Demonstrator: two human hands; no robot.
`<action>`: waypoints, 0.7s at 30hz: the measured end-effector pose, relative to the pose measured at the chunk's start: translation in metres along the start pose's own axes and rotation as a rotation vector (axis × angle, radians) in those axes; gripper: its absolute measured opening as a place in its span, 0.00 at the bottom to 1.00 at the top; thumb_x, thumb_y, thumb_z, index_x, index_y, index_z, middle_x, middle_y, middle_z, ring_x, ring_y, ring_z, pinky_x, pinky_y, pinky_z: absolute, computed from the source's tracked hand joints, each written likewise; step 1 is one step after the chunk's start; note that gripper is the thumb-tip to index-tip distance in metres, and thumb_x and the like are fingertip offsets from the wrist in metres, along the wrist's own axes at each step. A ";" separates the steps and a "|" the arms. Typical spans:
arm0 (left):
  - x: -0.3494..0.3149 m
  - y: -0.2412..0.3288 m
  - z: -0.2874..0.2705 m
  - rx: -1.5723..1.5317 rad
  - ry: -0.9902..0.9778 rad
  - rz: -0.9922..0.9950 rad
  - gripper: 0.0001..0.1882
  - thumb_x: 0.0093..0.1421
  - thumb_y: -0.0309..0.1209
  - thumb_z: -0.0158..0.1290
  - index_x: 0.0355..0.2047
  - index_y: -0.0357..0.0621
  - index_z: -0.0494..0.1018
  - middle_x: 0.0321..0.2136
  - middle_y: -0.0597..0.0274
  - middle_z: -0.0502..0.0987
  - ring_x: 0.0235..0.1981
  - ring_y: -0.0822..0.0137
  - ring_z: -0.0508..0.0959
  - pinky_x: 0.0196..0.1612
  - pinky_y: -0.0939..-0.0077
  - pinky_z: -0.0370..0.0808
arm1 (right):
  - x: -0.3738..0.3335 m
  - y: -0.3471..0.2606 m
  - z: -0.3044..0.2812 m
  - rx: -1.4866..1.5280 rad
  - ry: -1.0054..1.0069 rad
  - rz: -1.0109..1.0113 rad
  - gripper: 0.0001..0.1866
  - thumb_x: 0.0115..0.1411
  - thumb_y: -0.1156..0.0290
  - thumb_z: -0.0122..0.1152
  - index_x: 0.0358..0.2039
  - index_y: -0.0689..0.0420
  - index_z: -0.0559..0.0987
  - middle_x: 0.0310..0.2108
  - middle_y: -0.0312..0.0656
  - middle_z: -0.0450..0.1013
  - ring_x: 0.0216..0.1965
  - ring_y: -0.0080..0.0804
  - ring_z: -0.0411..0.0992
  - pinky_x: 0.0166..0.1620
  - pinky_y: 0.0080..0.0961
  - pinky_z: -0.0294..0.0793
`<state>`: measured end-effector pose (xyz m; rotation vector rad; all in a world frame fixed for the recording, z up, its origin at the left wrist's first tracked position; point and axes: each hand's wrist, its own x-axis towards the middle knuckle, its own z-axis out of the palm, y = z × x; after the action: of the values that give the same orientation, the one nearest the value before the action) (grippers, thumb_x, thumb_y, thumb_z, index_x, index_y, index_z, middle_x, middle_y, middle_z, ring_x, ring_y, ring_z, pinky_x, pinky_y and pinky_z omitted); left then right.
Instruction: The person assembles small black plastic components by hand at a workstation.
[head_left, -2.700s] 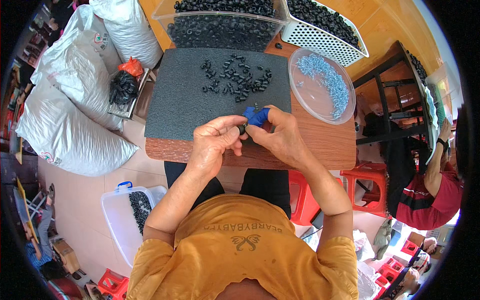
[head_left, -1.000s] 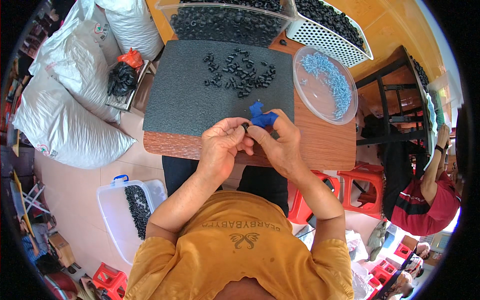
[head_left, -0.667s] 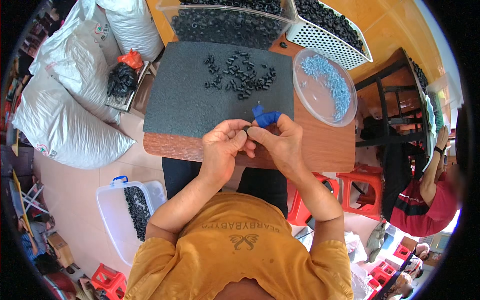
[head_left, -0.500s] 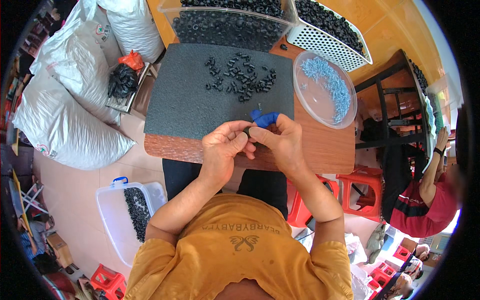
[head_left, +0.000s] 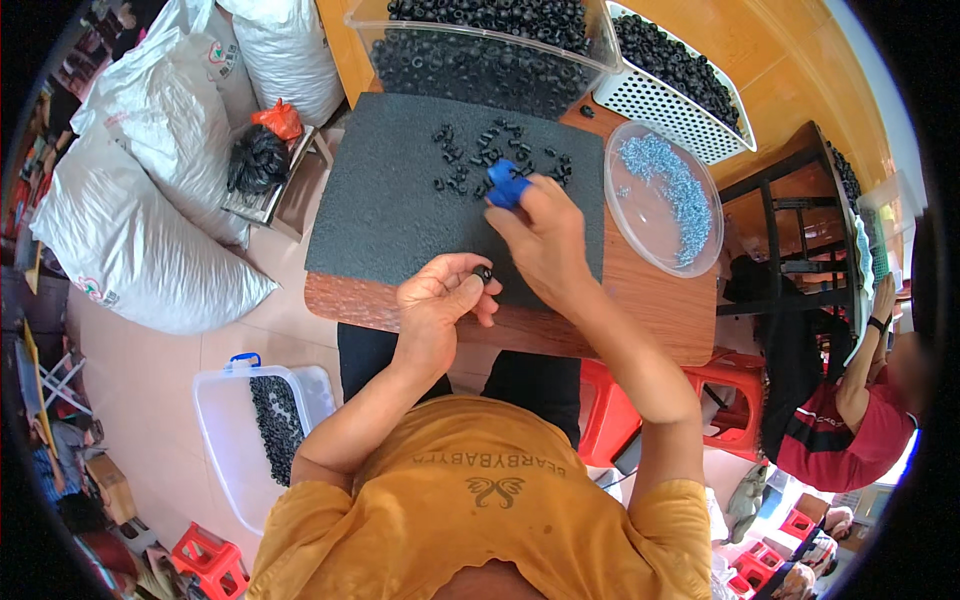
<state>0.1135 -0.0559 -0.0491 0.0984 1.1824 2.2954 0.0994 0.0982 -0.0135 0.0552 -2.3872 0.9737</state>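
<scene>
Wood-grain bench (head_left: pixel 660 315), dark mat (head_left: pixel 375 190) on top. Small black part (head_left: pixel 483 275) sits in left hand (head_left: pixel 438 297), near mat's front edge, fingertip grip pinched closed. Right hand (head_left: pixel 548 228), blue wrap (head_left: pixel 509 190) on fingers, is over scattered black pieces (head_left: pixel 487 140); can't tell its grip. Risk: slack left pinch drops the part.

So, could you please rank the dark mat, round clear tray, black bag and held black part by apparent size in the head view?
Dark mat
Round clear tray
Black bag
Black part in the left hand
</scene>
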 end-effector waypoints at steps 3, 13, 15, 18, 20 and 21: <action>-0.002 0.002 -0.003 -0.007 0.022 -0.001 0.09 0.59 0.23 0.49 0.40 0.32 0.70 0.29 0.51 0.77 0.23 0.68 0.76 0.25 0.77 0.74 | 0.025 0.009 0.030 -0.208 0.034 -0.288 0.05 0.44 0.76 0.61 0.23 0.62 0.74 0.24 0.44 0.69 0.30 0.40 0.67 0.31 0.31 0.66; -0.003 0.007 -0.007 0.020 0.035 -0.005 0.10 0.59 0.23 0.50 0.41 0.33 0.70 0.28 0.53 0.76 0.23 0.71 0.74 0.26 0.80 0.73 | 0.043 0.013 0.067 -0.497 -0.196 -0.597 0.06 0.41 0.70 0.55 0.15 0.58 0.75 0.20 0.43 0.69 0.31 0.38 0.65 0.34 0.31 0.61; -0.004 0.006 -0.007 0.032 0.045 0.011 0.09 0.59 0.23 0.50 0.40 0.33 0.71 0.28 0.53 0.76 0.22 0.71 0.74 0.26 0.79 0.73 | 0.041 0.014 0.063 -0.499 -0.166 -0.622 0.06 0.41 0.70 0.55 0.15 0.57 0.74 0.21 0.43 0.68 0.30 0.38 0.65 0.34 0.31 0.61; -0.004 0.007 -0.005 0.030 0.037 0.017 0.09 0.59 0.24 0.50 0.40 0.33 0.71 0.28 0.53 0.77 0.22 0.71 0.74 0.25 0.80 0.72 | 0.030 0.014 0.051 -0.369 -0.218 -0.543 0.05 0.37 0.78 0.58 0.17 0.59 0.72 0.24 0.45 0.67 0.32 0.42 0.64 0.34 0.33 0.63; -0.003 0.008 -0.006 0.023 0.037 0.026 0.08 0.60 0.24 0.50 0.39 0.33 0.71 0.28 0.54 0.77 0.22 0.71 0.74 0.25 0.80 0.72 | 0.020 0.017 0.041 -0.252 -0.106 -0.408 0.06 0.40 0.78 0.60 0.20 0.61 0.71 0.26 0.45 0.68 0.33 0.44 0.66 0.34 0.37 0.65; -0.004 0.009 -0.006 0.016 0.038 0.033 0.08 0.60 0.25 0.50 0.39 0.34 0.71 0.28 0.55 0.77 0.22 0.72 0.74 0.25 0.80 0.72 | 0.016 0.017 0.030 -0.247 -0.110 -0.409 0.06 0.40 0.78 0.60 0.20 0.61 0.71 0.26 0.45 0.68 0.33 0.44 0.66 0.34 0.37 0.65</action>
<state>0.1110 -0.0658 -0.0453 0.0813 1.2268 2.3264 0.0672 0.0934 -0.0336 0.4946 -2.4404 0.4941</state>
